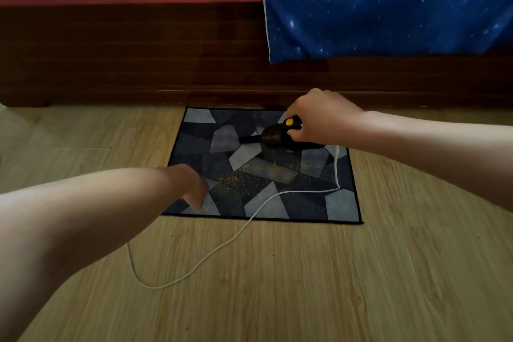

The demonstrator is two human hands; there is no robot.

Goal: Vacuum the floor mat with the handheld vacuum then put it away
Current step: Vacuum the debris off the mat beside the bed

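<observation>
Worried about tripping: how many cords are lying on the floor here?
1. The white cord runs from the handheld vacuum down across the floor mat, then loops over the wooden floor and disappears behind the left forearm; its far end is hidden.

The mat (pixel 341 205) lies on the floor (pixel 305 286), its far edge against the bed frame (pixel 138 58). The vacuum (pixel 273 137) is on its far right part, crumbs (pixel 249 175) just in front. The cord (pixel 222 244) trails off the near edge, leftward across the floor.

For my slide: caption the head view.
Right hand holds handheld vacuum over floor mat strewn with crumbs; left hand touches its edge.
</observation>
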